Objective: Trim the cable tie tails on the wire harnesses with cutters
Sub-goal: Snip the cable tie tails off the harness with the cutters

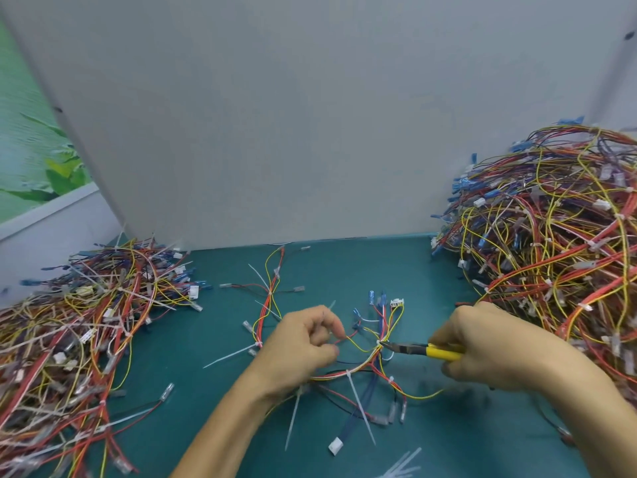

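Head view: at lower centre of the frame a harness [372, 360] of red, yellow and white wires lies on the green mat [213, 401]. The left hand [303, 343] is curled over its left part, fingertips pinched on a red wire. The right hand [482, 346], at centre right, is closed around the yellow handles of the cutters [420, 349], whose dark tip touches a white tie on the harness; how far the blades are apart cannot be told. Two untrimmed white tails [360, 408] stick down from the harness toward the lower edge. A second harness [272, 291] lies above the left hand. Tangled piles of harnesses fill the left [69, 332] and right [558, 236] sides. Loose white ties [403, 464] lie at the bottom edge.
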{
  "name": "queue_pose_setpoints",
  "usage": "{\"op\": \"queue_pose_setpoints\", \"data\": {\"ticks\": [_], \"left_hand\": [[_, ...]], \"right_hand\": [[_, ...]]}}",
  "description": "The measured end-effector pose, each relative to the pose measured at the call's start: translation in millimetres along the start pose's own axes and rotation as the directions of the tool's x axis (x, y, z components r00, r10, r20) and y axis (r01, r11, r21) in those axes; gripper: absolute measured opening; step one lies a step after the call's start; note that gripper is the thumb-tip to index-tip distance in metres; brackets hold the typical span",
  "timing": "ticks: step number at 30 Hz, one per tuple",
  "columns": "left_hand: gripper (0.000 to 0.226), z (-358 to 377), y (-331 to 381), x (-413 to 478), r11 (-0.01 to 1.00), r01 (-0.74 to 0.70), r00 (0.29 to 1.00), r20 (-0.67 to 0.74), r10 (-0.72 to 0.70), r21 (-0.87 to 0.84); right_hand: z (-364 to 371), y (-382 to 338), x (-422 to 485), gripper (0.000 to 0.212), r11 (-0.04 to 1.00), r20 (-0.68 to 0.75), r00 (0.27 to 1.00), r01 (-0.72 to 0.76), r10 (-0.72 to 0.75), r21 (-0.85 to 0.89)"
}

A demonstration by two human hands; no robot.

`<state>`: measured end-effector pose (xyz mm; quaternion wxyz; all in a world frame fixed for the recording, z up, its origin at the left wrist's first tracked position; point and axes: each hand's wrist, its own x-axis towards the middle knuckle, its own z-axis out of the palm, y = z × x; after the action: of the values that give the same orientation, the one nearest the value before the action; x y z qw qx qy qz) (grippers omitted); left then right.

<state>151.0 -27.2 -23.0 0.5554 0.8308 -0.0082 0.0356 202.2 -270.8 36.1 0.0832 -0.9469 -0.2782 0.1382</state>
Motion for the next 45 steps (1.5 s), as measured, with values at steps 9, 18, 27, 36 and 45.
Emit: {"op": "queue_pose_setpoints", "data": {"ticks": [9, 18, 27, 36, 45], "left_hand": [[0.029, 10.5, -18.0, -11.0, 0.862, -0.270, 0.960, 0.186, 0.208, 0.428], [0.009, 10.7, -20.1, -5.9, 0.883, -0.245, 0.969, 0.135, 0.207, 0.400], [0.019, 4.4, -24.1, -0.3, 0.939, -0.099, 0.994, 0.075, 0.079, 0.329], [0.019, 3.8, -25.6, 1.1, 0.956, -0.080, 0.996, 0.064, 0.065, 0.282], [0.020, 4.0, -26.3, 1.1, 0.960, -0.067, 0.996, 0.073, 0.049, 0.270]], "right_hand": [[6.4, -1.4, 5.1, 0.024, 0.999, 0.009, 1.000, -0.010, 0.011, -0.039], [22.5, -9.0, 18.0, 0.027, 0.977, -0.076, 0.995, 0.052, -0.069, -0.205], [34.3, -15.2, 21.9, 0.033, 0.950, -0.195, 0.967, 0.099, -0.162, -0.295], [41.3, -18.0, 25.5, 0.029, 0.930, -0.181, 0.962, 0.136, -0.207, -0.341], [42.7, -16.3, 26.7, 0.029, 0.922, -0.189, 0.961, 0.120, -0.201, -0.367]]}}
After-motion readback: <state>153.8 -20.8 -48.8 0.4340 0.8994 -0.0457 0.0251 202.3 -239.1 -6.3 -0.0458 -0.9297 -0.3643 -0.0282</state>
